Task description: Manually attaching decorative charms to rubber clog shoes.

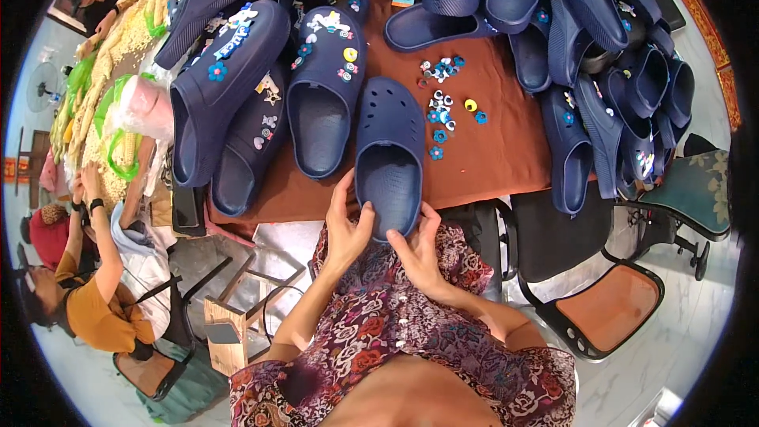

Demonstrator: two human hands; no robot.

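Observation:
Between my two hands is a plain navy foam clog [389, 150], its toe pointing away over the near edge of the table. My left hand [348, 221] grips the heel from the left, thumb on the rim. On the heel's right side, my right hand [419, 249] holds it with thumb up and fingers beneath. The holes across its upper carry no charms. Just left lies a navy clog with charms [328, 87] fixed on its upper. Small shoe charms [440, 115], blue flowers, eyes and a yellow round one, lie loose to the right of the held clog.
A brown cloth [490, 150] covers the table. Piled clogs [585, 24] stand at the right, more decorated ones [229, 55] at the left. Chairs [609, 308] stand right of me. A wooden stool [245, 308] is at lower left. People work by pale kernels [118, 55] at far left.

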